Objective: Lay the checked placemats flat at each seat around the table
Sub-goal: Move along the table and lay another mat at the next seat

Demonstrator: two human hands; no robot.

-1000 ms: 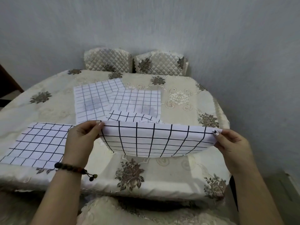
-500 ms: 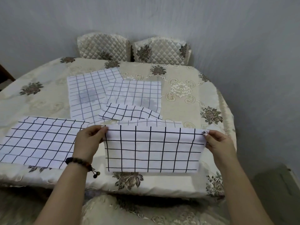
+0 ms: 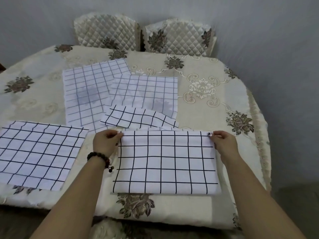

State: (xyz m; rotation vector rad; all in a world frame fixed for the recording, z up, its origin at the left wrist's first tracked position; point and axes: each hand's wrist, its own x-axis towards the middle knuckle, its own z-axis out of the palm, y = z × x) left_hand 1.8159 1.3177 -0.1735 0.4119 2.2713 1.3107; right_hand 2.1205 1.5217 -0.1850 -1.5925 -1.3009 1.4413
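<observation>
White placemat [image 3: 165, 161] at bench [image 3: 215, 94] near edge; our left hand [image 3: 105, 144], right hand [image 3: 224, 144] pinch far corners; tug could slide it off.

Left hand [image 3: 105, 144] and right hand [image 3: 222, 144] pinch far corners of white black-checked cloth placemat [image 3: 165, 163] — flat on cream floral tablecloth [image 3: 215, 94]. Second checked placemat [image 3: 38, 152] at left; three more overlap behind — two quilted chair backs [image 3: 105, 31] beyond.

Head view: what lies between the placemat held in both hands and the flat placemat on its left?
The head view shows the left hand, pinching a corner of the held placemat, and its bracelet, over a bare strip of tablecloth.
</observation>
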